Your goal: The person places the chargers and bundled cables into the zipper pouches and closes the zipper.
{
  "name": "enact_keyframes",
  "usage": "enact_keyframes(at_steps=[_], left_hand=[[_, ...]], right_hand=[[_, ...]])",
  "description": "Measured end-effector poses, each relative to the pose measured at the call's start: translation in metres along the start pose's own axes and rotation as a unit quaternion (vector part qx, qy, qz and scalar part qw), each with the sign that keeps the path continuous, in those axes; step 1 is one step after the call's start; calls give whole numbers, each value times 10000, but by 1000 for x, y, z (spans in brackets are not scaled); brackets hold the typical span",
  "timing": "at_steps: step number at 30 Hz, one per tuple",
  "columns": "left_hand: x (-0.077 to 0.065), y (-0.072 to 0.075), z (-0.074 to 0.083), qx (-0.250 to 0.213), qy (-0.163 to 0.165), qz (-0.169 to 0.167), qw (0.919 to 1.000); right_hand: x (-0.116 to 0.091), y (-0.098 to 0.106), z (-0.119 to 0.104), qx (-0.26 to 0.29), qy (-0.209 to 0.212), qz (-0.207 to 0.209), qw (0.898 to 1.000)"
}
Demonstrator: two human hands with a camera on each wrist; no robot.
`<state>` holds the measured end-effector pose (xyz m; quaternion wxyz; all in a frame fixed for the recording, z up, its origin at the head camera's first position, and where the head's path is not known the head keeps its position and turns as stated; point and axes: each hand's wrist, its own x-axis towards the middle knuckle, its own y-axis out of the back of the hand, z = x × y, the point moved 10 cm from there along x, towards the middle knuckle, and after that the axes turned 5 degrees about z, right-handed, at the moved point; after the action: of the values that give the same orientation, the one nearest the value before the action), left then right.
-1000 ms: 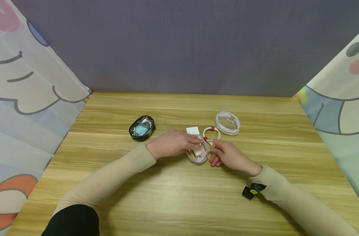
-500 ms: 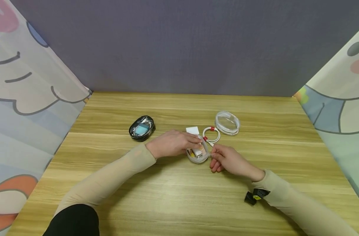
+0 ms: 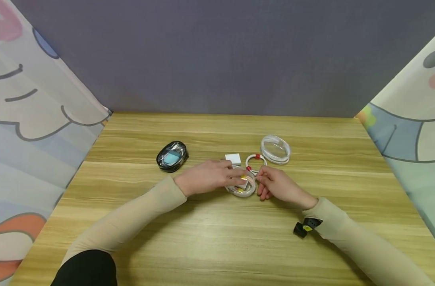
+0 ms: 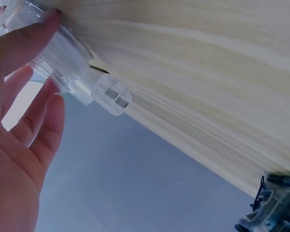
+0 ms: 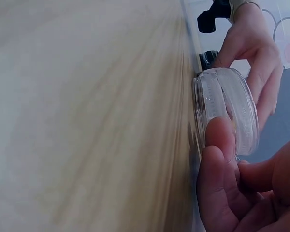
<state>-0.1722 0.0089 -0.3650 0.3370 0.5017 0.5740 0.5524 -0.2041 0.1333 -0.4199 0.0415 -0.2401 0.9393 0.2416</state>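
Observation:
A clear oval zip pouch (image 3: 241,192) with white and yellow contents lies on the table under the hands. My left hand (image 3: 210,176) grips it from the left; the left wrist view shows the thumb (image 4: 26,41) on one side and fingers round the other. At the pouch's right end, my right hand (image 3: 279,186) pinches a small metal zipper pull (image 5: 238,158) between thumb and index finger. The pull is mostly covered. In the right wrist view the pouch (image 5: 239,108) stands on edge in the picture, its zipper side facing the right fingers.
Just beyond the pouch lies a white charger plug (image 3: 233,159). To its right is a coiled white cable (image 3: 258,156) with red ties. Another clear pouch (image 3: 275,149) lies farther back right, and a black-rimmed pouch (image 3: 172,156) with something blue inside lies left.
Over the last half second my right hand has moved slightly away from the body. The pouch has turned a little and shifted right under my left hand, whose fingers have resettled.

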Motion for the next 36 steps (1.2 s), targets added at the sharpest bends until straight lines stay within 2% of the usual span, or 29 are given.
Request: enact_keyframes(at_steps=[9,16,25,29,32,36], left_hand=[[3,-5,-4,-48,332,-177,9993],[2,-5,-7,-205,451,-195,9986],[-2,-3,-2,21,267,-189,9995],[-5,-1,6,139,2,-352,9993],[-4,2,14,153,-195,-355,9991],[-1,4,17,194,-193,-314,9991]], right_hand=[[-8,1,-3,-284,166,-103,9994],[-23,-8,-4,-116,70,-338,9993],[-14,2,-4,-99,101,50,9999],[-5,8,-4,-187,74,268,9994],[0,11,-3,-260,30,362,9990],[4,10,-3,-364,85,384,9986]])
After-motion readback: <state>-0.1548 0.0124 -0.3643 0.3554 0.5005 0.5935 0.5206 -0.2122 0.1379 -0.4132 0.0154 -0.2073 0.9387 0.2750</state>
